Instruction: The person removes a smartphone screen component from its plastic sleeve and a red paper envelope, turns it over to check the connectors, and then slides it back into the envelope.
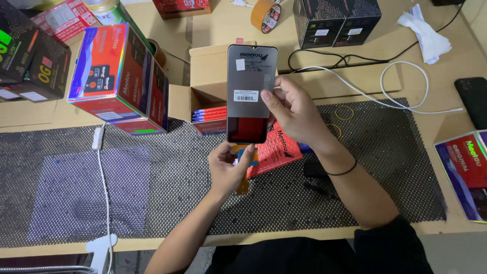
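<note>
Phone screen [250, 94] held upright above the desk [385, 76], over the mesh mat [152, 177]. Right hand [294, 111] fingers clamped on its right edge; left hand [229, 165] fingers pinch its bottom edge, forearms angled inward.

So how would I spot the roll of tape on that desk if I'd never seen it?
Start at the open cardboard box in the middle of the wooden desk, then look past it toward the far edge. The tape roll stands there on its edge, left of two black boxes; it is the only tan ring.
</note>
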